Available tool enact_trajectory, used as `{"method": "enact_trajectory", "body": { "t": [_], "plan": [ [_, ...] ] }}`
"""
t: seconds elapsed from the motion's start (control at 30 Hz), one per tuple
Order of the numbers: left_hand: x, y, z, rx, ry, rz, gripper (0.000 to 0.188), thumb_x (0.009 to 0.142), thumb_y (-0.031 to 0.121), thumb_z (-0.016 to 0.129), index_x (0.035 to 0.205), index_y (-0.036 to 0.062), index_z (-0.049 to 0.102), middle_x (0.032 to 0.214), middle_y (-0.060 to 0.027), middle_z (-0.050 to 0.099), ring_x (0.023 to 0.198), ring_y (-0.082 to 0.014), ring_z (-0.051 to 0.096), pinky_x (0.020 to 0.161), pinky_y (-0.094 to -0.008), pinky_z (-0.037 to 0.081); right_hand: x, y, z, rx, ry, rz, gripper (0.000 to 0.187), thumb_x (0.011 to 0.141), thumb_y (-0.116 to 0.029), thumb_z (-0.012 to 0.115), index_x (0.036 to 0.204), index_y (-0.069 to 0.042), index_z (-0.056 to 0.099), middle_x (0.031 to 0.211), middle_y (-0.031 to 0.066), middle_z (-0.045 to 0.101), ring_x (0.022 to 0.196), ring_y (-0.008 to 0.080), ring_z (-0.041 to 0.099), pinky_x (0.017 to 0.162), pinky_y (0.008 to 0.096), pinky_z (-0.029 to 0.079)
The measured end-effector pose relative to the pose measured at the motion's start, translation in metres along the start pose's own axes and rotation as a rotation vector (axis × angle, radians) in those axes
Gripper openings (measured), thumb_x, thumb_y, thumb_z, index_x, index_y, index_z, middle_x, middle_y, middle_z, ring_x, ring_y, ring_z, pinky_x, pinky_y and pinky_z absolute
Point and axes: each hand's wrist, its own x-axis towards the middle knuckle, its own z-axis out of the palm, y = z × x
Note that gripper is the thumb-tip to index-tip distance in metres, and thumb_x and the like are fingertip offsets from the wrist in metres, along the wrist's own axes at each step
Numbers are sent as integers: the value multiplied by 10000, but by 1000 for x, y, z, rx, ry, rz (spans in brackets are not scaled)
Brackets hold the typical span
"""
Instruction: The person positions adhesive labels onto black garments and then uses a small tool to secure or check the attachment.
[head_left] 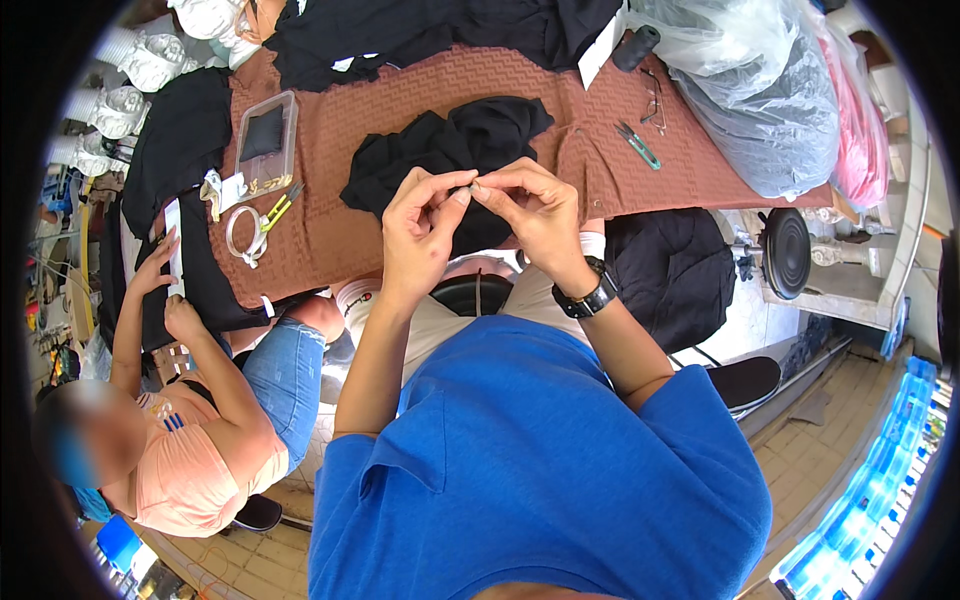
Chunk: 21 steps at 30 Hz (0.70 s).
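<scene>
Both my hands are raised over the near edge of the table, fingertips meeting in a pinch. My left hand (425,225) and my right hand (530,210) close thumb and forefinger on something tiny between them, too small to make out. Just beyond and beneath them a bunched black cloth (450,145) lies on the brown tablecloth (330,120). A dark watch band sits on my right wrist.
Green-handled thread snips (638,147) and eyeglasses (654,103) lie right, near a black thread spool (637,47) and plastic-wrapped bundles (750,110). Left are a clear plastic box (266,140), yellow snips (280,208) and a white ring (246,235). A co-worker (210,430) sits left, handling black fabric.
</scene>
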Motion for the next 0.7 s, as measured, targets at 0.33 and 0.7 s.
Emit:
{"method": "enact_trajectory", "body": {
  "t": [0.33,0.7],
  "plan": [
    [-3,-4,14,-38,247,57,124,868,-7,772,989,15,770,781,46,469,672,-24,382,566,-191,304,-10,1,23,-79,122,-118,89,868,35,745,949,2,754,909,49,687,810,101,647,708,243,513],
    [-14,-3,4,142,225,69,77,839,22,794,900,17,746,775,13,485,670,-51,431,574,-203,349,-9,-1,20,186,-91,24,93,947,-21,686,1025,27,701,1137,68,595,995,116,600,867,260,504]
  ]
}}
